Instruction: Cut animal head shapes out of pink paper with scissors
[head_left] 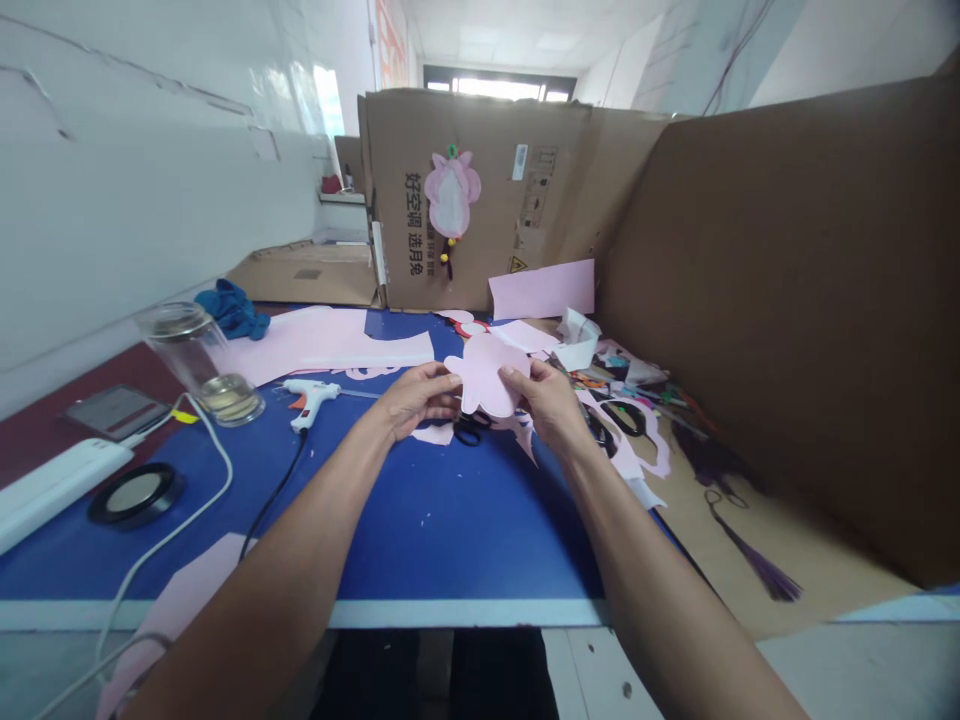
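A lobed pink cutout (491,376) is held up above the blue tabletop (450,530), over black-handled scissors (468,431). The right hand (551,400) grips its right side, thumb flat on the face and fingers behind; the left hand (424,396) pinches the left edge between thumb and fingers. The sheet looks very light, thin and bendable, probably felt or foam, unlikely to slip but easily creased at its narrow lobes, so the broad rounded body seems the safer hold. Those lobes point left and lower left; the long axis runs roughly side to side.
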